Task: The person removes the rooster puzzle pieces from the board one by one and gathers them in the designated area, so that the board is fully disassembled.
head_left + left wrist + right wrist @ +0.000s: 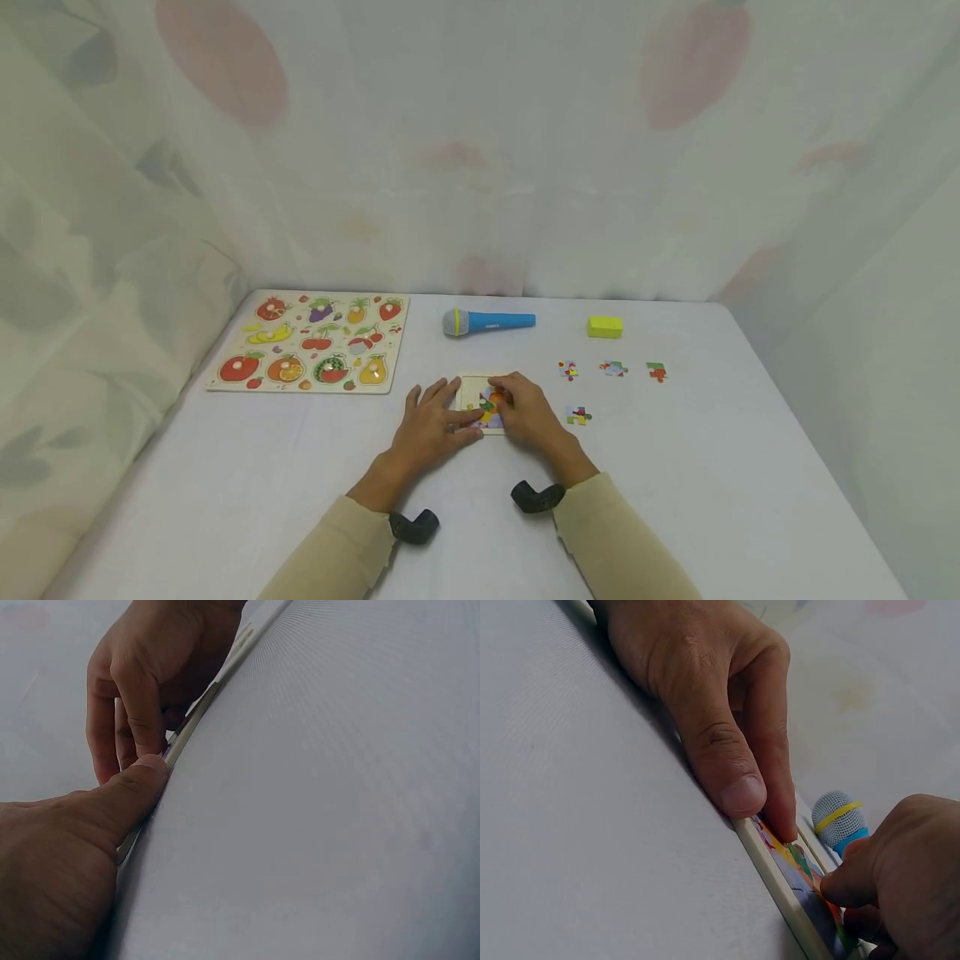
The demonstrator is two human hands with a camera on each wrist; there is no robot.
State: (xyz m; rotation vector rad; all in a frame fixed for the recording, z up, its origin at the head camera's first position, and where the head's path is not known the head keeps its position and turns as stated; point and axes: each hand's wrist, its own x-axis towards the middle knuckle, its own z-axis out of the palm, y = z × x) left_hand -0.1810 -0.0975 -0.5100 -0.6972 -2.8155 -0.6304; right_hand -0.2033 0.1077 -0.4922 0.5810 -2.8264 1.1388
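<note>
A small jigsaw puzzle in a pale wooden tray (474,385) lies flat on the white table, partly filled with colourful pieces. My left hand (431,429) rests at its left side, fingers spread; the thumb (742,796) lies at the near rim and the index fingertip touches the pieces. From the right, my right hand (528,410) reaches over the tray with curled fingers, pinching an orange-and-green puzzle piece (496,398) against the picture. The fingers partly hide that piece. In the left wrist view, the right hand (161,664) stands just beyond the left thumb (142,776).
Several loose puzzle pieces (578,415) lie to the right of the tray. Behind it are a blue toy microphone (501,321) and a yellow block (604,327). A fruit peg board (300,385) lies at the back left. Patterned curtains (465,208) surround the table.
</note>
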